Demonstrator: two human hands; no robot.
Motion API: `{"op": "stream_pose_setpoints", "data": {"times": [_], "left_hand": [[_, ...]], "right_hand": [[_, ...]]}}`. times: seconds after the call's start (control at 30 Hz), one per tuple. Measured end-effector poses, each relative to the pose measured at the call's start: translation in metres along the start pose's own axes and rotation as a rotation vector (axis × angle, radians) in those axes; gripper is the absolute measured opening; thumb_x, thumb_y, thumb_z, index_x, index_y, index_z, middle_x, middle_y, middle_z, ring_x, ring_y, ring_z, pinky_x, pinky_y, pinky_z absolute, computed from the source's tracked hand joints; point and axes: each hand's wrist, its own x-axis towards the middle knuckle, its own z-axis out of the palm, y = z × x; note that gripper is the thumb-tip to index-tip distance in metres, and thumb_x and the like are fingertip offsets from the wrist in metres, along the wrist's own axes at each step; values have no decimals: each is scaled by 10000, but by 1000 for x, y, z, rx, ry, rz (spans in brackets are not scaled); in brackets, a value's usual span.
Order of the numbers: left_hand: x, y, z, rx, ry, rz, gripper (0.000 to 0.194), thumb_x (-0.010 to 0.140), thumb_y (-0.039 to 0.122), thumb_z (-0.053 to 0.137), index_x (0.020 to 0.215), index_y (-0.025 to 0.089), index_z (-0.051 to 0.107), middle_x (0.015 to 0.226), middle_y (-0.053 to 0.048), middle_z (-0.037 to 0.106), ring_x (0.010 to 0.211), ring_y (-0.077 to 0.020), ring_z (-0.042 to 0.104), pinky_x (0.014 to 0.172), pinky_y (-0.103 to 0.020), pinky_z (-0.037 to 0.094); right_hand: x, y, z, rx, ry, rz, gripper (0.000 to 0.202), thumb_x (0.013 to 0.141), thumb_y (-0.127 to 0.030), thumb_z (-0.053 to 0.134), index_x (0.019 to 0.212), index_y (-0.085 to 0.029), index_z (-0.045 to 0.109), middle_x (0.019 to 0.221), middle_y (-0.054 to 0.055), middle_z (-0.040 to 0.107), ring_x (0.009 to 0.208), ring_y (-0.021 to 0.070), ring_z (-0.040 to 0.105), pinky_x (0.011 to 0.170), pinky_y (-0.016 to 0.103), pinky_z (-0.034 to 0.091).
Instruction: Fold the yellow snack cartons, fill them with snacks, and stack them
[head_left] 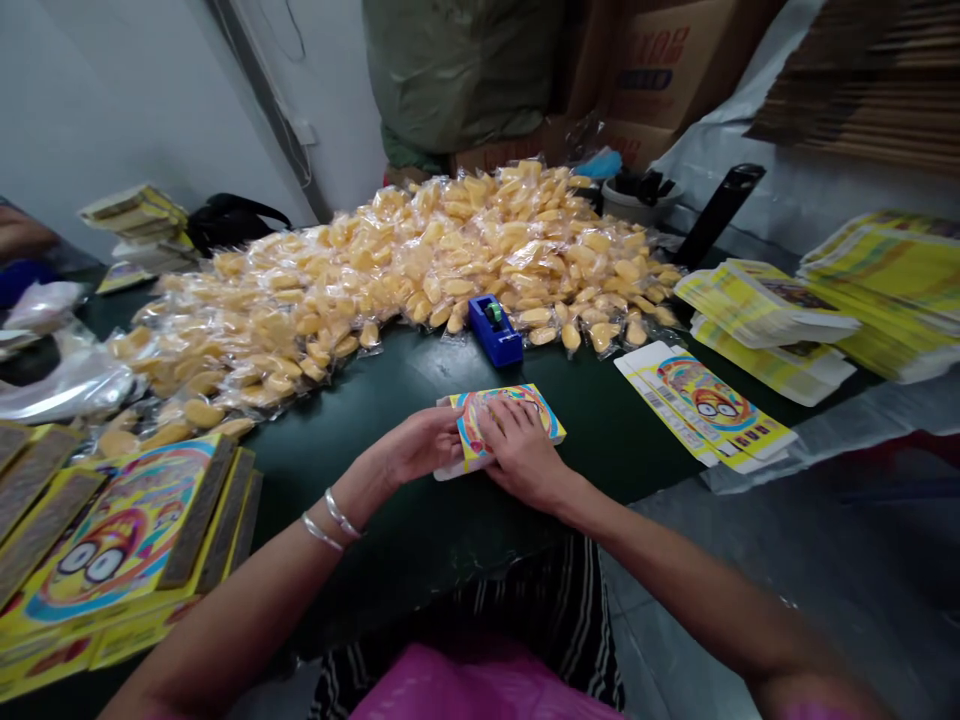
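Note:
A small yellow printed cardboard box [544, 405] with colourful cartoon art lies on the dark green table in front of me. My left hand [424, 443] grips its left end, thumb above and fingers partly hidden; a white flap shows below them. Across the top face my right hand [521, 450] lies with its fingers stretched out, covering much of the print. Just beyond the box stands a blue tape dispenser [496, 335] with a green roll. A flat, unfolded carton [705, 405] with the same cartoon print rests to the right of my hands.
A wide heap of yellow pieces in clear wrappers [420, 255] spreads behind. Printed boxes with brown strips [112, 550] are at left. Stacks of flat cartons [765, 300] lie at right, near a black cylinder [720, 213]. Another person's arm [22, 232] shows far left.

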Motion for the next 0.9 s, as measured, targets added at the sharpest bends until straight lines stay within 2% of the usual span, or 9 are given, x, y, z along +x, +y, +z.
{"op": "stream_pose_setpoints", "data": {"times": [0.13, 0.2, 0.27, 0.33, 0.47, 0.63, 0.73, 0.83, 0.9], "left_hand": [[-43, 18, -11, 50, 245, 261, 335, 736, 213, 783, 1052, 128, 709, 1044, -125, 755, 968, -236, 723, 844, -323, 589], [-64, 12, -16, 85, 471, 438, 375, 691, 257, 833, 1022, 129, 716, 981, -108, 761, 885, -227, 733, 753, -303, 601], [-71, -7, -14, 6, 582, 464, 454, 642, 282, 869, 1038, 134, 705, 935, -102, 763, 820, -231, 734, 692, -314, 601], [-62, -31, -3, -182, 552, 399, 548, 578, 224, 896, 1077, 143, 684, 964, -127, 764, 836, -261, 731, 689, -355, 599], [-22, -57, 20, -315, 541, 556, 478, 612, 285, 847, 1041, 163, 675, 1060, -93, 751, 954, -233, 706, 832, -331, 563], [-25, -40, 2, -318, 521, 624, 530, 516, 211, 877, 994, 131, 661, 922, -70, 761, 841, -228, 714, 751, -313, 561], [-43, -27, -17, -276, 507, 632, 641, 446, 173, 916, 1016, 149, 624, 895, -65, 761, 777, -219, 715, 684, -304, 561], [-51, -25, -23, -254, 574, 658, 597, 473, 241, 927, 953, 179, 578, 791, -12, 737, 673, -170, 696, 635, -273, 555], [-53, -29, -19, -231, 628, 674, 523, 536, 282, 913, 914, 186, 563, 763, 16, 720, 659, -135, 686, 633, -233, 544]], "right_hand": [[8, -2, -4, -73, 97, 32, 542, 843, -149, 551, 1371, -37, 511, 1377, 254, 558, 1280, 371, 510, 1082, 529, 383], [13, -3, -4, -93, 142, 79, 533, 858, -162, 549, 1368, -13, 509, 1371, 261, 564, 1264, 371, 524, 1066, 526, 395], [20, -11, 0, -96, 163, 123, 507, 879, -165, 534, 1363, -16, 515, 1371, 257, 569, 1274, 376, 515, 1052, 555, 391], [26, -28, 7, -83, 164, 154, 470, 904, -152, 505, 1358, -34, 522, 1371, 246, 577, 1284, 378, 506, 1040, 594, 378], [31, -64, 16, -46, 144, 176, 425, 918, -127, 495, 1335, -66, 544, 1390, 240, 564, 1293, 378, 494, 1022, 628, 369], [32, -54, -19, 160, 165, 91, 364, 857, -246, 636, 1198, -116, 628, 1379, 231, 561, 1264, 377, 506, 1010, 575, 423], [33, -35, -37, 545, 195, 151, 383, 851, -241, 638, 1225, -174, 597, 1297, 166, 626, 1173, 313, 593, 974, 510, 485], [28, -36, -29, 1030, 84, 181, 481, 832, -264, 677, 1290, -231, 536, 1118, 77, 710, 967, 235, 689, 854, 409, 566], [20, -48, -15, 1141, 130, 278, 607, 792, -292, 732, 1347, -251, 490, 1021, 48, 717, 886, 221, 698, 804, 388, 580]]}}
